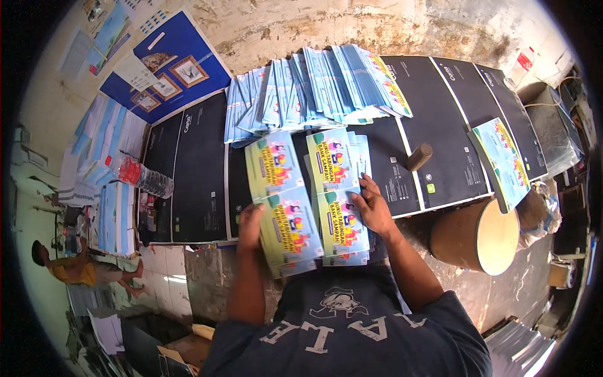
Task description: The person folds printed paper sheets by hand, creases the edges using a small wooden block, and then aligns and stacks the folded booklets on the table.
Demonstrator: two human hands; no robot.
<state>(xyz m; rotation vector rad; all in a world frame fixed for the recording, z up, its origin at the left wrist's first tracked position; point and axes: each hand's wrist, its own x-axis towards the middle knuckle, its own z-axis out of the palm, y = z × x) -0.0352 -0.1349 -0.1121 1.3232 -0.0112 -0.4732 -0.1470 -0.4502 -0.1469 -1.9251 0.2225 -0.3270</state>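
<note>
Hands close on two bundles of printed cover sheets at the near edge of a black-covered surface (201,182), seen from the head view. The left hand (250,227) is partly curled along the outer edge of the left bundle (286,210), its fingertips hidden from the camera. The right hand (373,204) is half open, thumb and fingers pinching the outer edge of the right bundle (339,204). Both bundles lie face up, side by side, long axes running from the person toward the wall; the tops of the printed covers point away from the wearer, and the left bundle leans slightly left at its far end. Each top sheet carries two covers, one above the other. Beyond them stands one long row of overlapping blue booklets (314,91), too tightly packed to count. One short wooden rod (419,156) is to the right, and one more stack of sheets (500,162) sits at the surface's right end. One bottle (147,178) is at left, near piled papers (115,217).
</note>
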